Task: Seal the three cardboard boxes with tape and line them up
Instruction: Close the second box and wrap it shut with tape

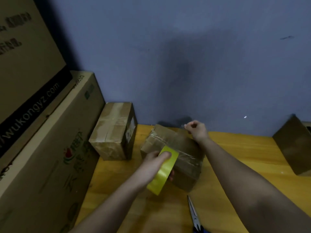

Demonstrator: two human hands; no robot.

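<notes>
The left hand (154,163) holds the yellow tape roll (162,170) against the middle box (175,157) on the bench (235,165), the right hand (196,129) pinches the thin, sticky tape end, and the box looks light and stiff.

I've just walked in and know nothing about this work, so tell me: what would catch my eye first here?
The bright yellow tape roll stands out, gripped in the left hand at the near edge of the middle cardboard box on the yellow table. The right hand pinches the clear tape end, stretched over that box's top. Scissors lie nearer the person, and a taped box stands at the left.
</notes>
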